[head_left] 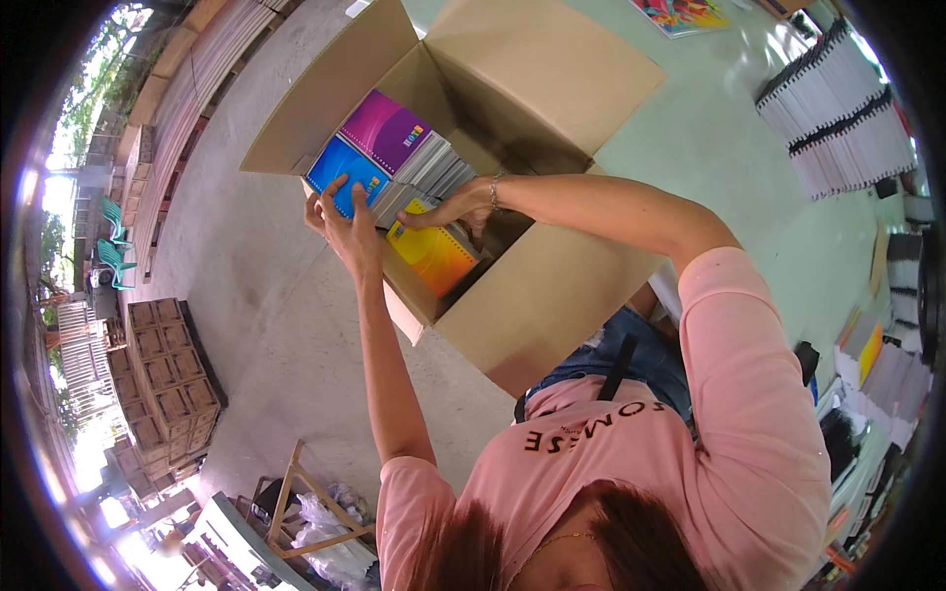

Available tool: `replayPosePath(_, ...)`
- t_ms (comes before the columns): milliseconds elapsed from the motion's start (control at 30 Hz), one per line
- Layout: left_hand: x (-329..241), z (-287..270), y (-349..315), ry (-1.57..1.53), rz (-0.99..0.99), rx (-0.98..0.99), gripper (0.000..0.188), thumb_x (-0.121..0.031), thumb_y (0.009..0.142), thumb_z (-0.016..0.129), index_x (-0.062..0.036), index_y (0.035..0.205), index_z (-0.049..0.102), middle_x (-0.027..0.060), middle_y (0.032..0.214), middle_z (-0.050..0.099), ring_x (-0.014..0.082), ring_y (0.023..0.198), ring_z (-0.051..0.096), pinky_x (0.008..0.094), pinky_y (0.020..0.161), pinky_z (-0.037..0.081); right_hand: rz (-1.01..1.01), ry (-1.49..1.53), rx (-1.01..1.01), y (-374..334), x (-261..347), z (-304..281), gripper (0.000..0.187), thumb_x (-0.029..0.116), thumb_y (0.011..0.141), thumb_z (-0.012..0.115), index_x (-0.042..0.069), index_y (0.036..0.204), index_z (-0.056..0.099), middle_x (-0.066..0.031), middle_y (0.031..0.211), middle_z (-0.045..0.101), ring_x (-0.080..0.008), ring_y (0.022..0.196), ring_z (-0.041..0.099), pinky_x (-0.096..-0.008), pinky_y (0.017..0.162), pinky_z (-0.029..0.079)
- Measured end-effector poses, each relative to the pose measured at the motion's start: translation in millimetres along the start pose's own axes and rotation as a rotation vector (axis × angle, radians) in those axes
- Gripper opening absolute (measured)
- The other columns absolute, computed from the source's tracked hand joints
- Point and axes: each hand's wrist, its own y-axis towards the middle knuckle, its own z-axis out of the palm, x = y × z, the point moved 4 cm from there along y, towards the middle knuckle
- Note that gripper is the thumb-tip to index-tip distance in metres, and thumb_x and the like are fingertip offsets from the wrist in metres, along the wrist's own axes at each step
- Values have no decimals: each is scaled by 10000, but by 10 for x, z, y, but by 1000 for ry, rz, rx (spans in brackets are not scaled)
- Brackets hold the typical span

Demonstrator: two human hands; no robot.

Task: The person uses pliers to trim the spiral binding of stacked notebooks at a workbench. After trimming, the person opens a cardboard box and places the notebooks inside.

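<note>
An open cardboard box [552,305] stands in front of me with its flaps folded out. Inside are stacks of spiral notebooks: a purple notebook [386,132] on the far stack, a blue notebook [342,165] at the left and a yellow-orange notebook [434,258] nearer me. My left hand [347,225] rests at the box's left side, fingers spread, some tips on the blue notebook. My right hand [461,209] reaches into the box and grips the yellow notebook's stack, thumb on top. Its other fingers are partly hidden behind the stack.
Tall piles of bound white books [838,108] stand on the pale green surface at the right. Stacked brown cartons [169,369] are on the floor at the left, near green chairs [114,241]. A wooden frame [315,502] and plastic wrap lie at lower left.
</note>
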Motion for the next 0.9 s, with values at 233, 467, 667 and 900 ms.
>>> replayPosePath(233,-18,3,-4,-29,0,54,379,-371,967,650,-125,1256,646,177,1414,326,339,1328,407,471,1122,353,20,2,6,90,-67,-35,1212,935,733,413,214,1625,21,-142,1683,-84,-324,1544,-92,-708,1145,176)
replayPosePath(467,-11,-30,-8,23,-31,44,412,-421,964,643,-131,1256,645,172,1414,327,346,1335,399,477,1125,344,155,104,-109,272,-171,-81,1219,940,751,370,156,1628,51,-142,1689,-42,-363,1547,-37,-702,1145,190)
replayPosePath(667,-44,40,17,-9,6,21,326,-341,933,673,-155,1201,674,168,1423,337,377,1308,451,496,1058,426,97,275,-233,348,-356,-242,1198,931,711,490,166,1595,228,-176,1633,235,-358,1486,280,-756,1047,288)
replayPosePath(900,14,-18,-13,-15,-22,-3,321,-343,924,679,-173,1197,678,179,1444,341,411,1337,438,523,1068,432,10,152,-87,274,-272,-106,956,852,812,517,160,1471,477,-103,1501,510,-213,1349,518,-552,1060,422)
